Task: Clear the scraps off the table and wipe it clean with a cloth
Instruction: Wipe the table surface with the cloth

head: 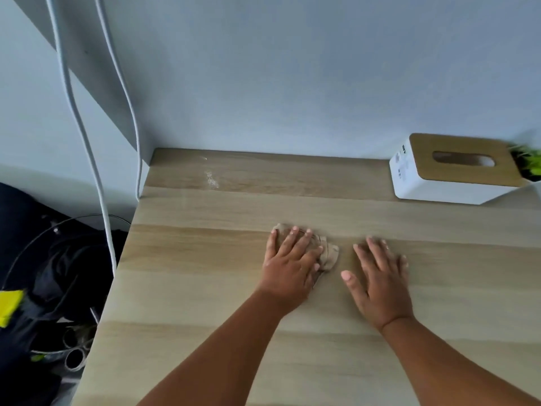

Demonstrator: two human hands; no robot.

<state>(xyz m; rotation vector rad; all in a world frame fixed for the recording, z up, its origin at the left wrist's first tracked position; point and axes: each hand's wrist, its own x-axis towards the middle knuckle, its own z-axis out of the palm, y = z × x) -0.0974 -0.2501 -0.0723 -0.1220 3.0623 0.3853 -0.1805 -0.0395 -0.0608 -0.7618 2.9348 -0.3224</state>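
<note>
I see left hand [288, 265] flat on crumpled beige cloth [328, 254], fingers straight, pressing it to worktop [205, 288]. Cloth mid-worktop, bunched; long axis runs far-left to near-right. Right hand [380, 284] just beside cloth, palm down on wood, fingers spread, gripping nothing. Crumb scraps [211, 177] near far-left corner, well apart from cloth. Tissue box [450, 168] far right against wall.

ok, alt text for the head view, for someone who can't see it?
A person's left hand presses a crumpled beige cloth flat on a light wooden table, with the right hand resting open beside it. A pale smudge marks the far left corner; a white tissue box sits far right.
</note>
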